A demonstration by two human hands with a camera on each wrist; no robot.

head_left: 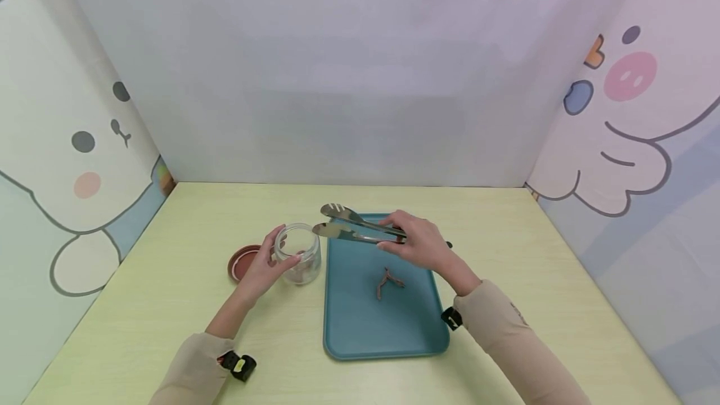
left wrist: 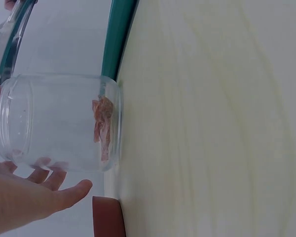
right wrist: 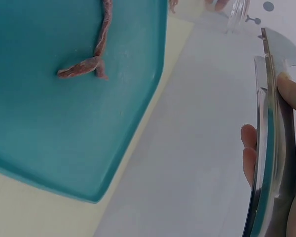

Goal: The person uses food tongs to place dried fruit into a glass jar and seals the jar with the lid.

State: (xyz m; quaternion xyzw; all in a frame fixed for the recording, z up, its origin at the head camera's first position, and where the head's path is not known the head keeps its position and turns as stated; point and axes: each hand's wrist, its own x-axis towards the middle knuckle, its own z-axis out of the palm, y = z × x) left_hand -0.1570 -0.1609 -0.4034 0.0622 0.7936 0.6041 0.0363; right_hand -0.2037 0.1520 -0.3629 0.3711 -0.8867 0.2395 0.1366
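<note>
Tongs (head_left: 332, 230): metal, held level above the tray (head_left: 388, 333), their two tips a little apart beside the rim of the glass jar (head_left: 304, 272); whether they touch it, I cannot tell.
Right hand (head_left: 422, 242): grips the tongs between thumb and fingers; the right wrist view shows the thumb on one arm and fingertips on the other side.
Left hand (head_left: 264, 274): holds the jar near its neck, thumb on one side, fingers on the other.
Jar: upright, uncapped, just beside the tray. Left wrist view looks through its side to a reddish-brown clump (left wrist: 103, 116) at the bottom, only dimly seen from the head.
Strips (head_left: 380, 286): brownish, forked, lying on the blue tray; right wrist view brings out their wrinkled, twisted surface.
Lid (head_left: 243, 261): reddish-brown, on the pale table (head_left: 281, 355), partly behind the left hand.
</note>
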